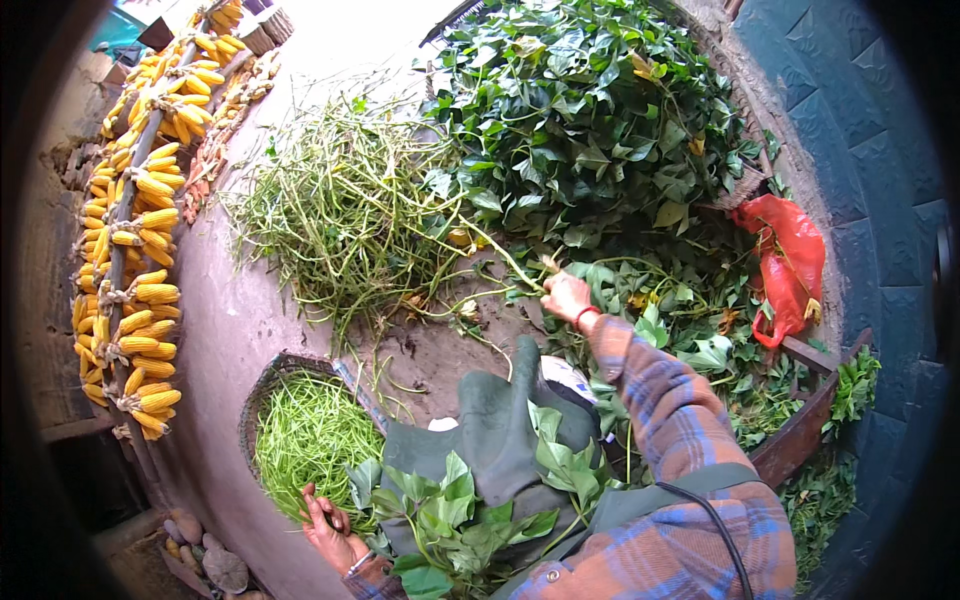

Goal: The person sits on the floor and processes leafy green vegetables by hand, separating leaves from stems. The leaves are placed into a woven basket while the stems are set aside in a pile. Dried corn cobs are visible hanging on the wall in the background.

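My right hand (568, 297), with a red band at its wrist, is closed on a long leafless vine (508, 262) that reaches toward the heap of stripped vines (345, 200). At the lower left, my left hand (335, 530) curls its fingers around thin green stalks at the near edge of a woven basket (262, 385). Cut green stalks (310, 430) fill this basket. Across my lap, over a dark apron (480, 420), lie leafy vines (460, 515). A large mound of leafy vines (590, 130) rises at the far side.
Yellow corn cobs (150, 290) hang on a pole at the left. A red plastic bag (785, 265) lies right of the leaves, near a blue-green panelled door (890, 220). A wooden bar (810, 420) stands at my right. Round stones (225, 568) lie lower left.
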